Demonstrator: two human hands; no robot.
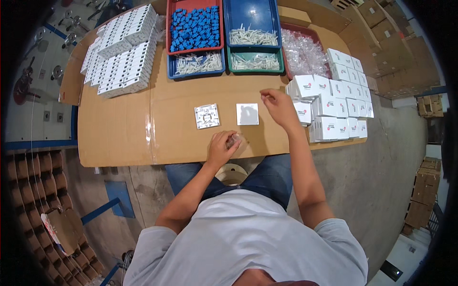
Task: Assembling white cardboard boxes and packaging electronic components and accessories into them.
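My left hand [221,148] is closed on a small clear plastic bag [234,141] near the table's front edge. Raised over the right part of the table, my right hand [280,107] has its thumb and fingers pinched together; whatever is between them is too small to make out. Between the hands lies a plain white square plate [247,114], partly in shadow. To its left, a white square wall-plate part [206,116] shows a molded, ribbed face with a ring in the middle. Neither hand touches these two squares.
Stacked white square parts [125,52] fill the far left. Trays at the back hold blue pieces [195,29], white plastic plugs [255,36] and clear plastic bags [305,51]. White boxes [338,95] are piled at right, close to my right hand. Cardboard [176,143] covers the table.
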